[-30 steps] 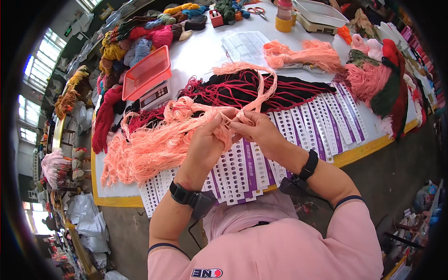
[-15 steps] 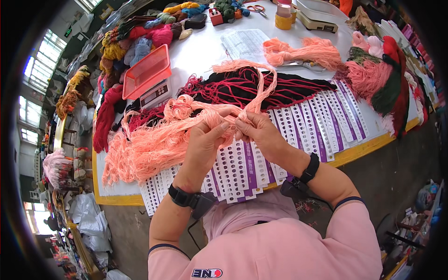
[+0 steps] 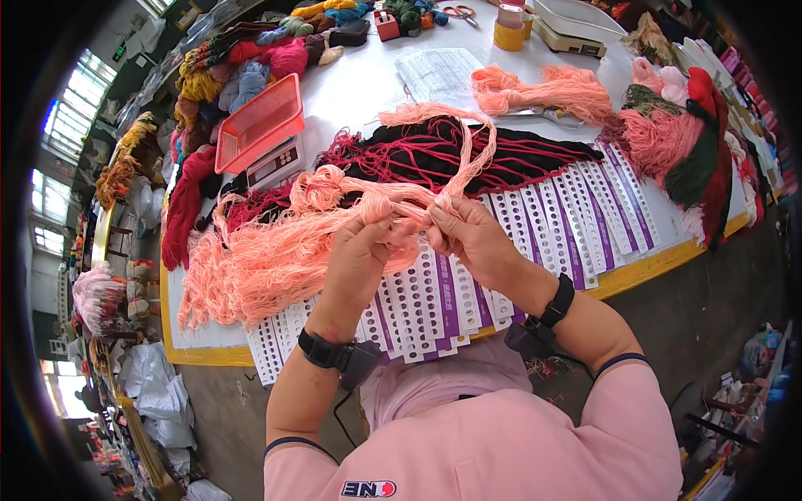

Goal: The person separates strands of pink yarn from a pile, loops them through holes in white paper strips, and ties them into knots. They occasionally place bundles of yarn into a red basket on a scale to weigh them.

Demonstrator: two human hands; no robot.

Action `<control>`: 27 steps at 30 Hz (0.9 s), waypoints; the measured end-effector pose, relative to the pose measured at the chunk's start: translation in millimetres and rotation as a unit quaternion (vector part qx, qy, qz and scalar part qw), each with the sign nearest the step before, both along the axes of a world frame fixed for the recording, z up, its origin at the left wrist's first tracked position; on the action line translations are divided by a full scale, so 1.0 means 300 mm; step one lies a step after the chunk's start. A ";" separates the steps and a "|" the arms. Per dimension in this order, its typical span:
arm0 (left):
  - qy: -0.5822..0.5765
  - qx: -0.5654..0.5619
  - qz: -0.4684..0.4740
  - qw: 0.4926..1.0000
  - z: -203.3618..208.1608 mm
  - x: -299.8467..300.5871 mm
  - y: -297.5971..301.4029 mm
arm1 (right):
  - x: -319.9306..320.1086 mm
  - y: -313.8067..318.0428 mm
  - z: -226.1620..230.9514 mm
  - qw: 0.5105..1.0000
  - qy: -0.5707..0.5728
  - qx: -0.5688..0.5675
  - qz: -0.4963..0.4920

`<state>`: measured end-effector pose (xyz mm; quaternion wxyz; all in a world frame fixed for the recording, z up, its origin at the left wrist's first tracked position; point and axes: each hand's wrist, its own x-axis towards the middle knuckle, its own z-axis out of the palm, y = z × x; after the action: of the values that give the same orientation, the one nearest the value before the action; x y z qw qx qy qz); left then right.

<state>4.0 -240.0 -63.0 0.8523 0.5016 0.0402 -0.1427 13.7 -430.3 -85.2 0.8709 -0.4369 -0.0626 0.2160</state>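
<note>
A big loose heap of peach embroidery thread (image 3: 267,263) spreads across the front left of the table. My left hand (image 3: 361,246) is closed on strands at its right end, thumb pressed against the fingers. Close beside it, my right hand (image 3: 461,227) pinches a gathered bunch of the same thread, from which a loop rises and bends back to the left. Beneath the loop lies a black bundle with crimson strands (image 3: 468,159). White and purple cards with punched holes (image 3: 434,301) fan out along the front edge, partly under the thread and my hands.
A red tray on a scale (image 3: 266,125) stands at the left, near heaped coloured skeins (image 3: 251,83). Another peach skein (image 3: 543,92) lies over scissors, with a paper sheet (image 3: 439,73) beside it. Pink, green and red skeins (image 3: 668,138) pile at the right. The table has a yellow edge (image 3: 209,357).
My hands have drawn slightly apart; the left has shifted a little left and the right a little right, both still on the thread. The view has turned slightly.
</note>
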 end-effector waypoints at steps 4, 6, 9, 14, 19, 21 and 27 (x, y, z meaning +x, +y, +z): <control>0.005 -0.019 0.015 1.000 0.027 0.003 0.004 | -0.003 -0.015 0.005 0.990 -0.069 -0.118 0.023; 0.009 -0.036 -0.016 0.999 0.031 0.003 0.015 | -0.008 -0.011 0.026 0.989 -0.080 -0.121 0.028; -0.021 0.051 -0.013 0.998 0.047 -0.011 -0.008 | -0.005 -0.011 0.028 0.977 -0.122 -0.174 0.035; -0.019 0.055 0.012 0.998 0.045 -0.013 -0.024 | -0.018 0.002 0.026 0.973 -0.115 -0.197 0.028; -0.013 0.043 0.009 0.999 0.052 -0.016 -0.029 | -0.014 -0.008 0.021 0.981 -0.090 -0.170 0.018; -0.004 0.052 0.012 0.999 0.060 -0.015 -0.032 | -0.013 -0.007 0.021 0.976 -0.109 -0.190 0.022; -0.025 0.059 0.011 0.998 0.056 -0.024 -0.034 | -0.028 0.006 0.044 0.965 -0.125 -0.231 0.010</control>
<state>-3.2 -250.0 -46.2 0.8234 0.5540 0.0327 -0.1184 5.1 -428.4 -72.2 0.7294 -0.6491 -0.1238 0.1768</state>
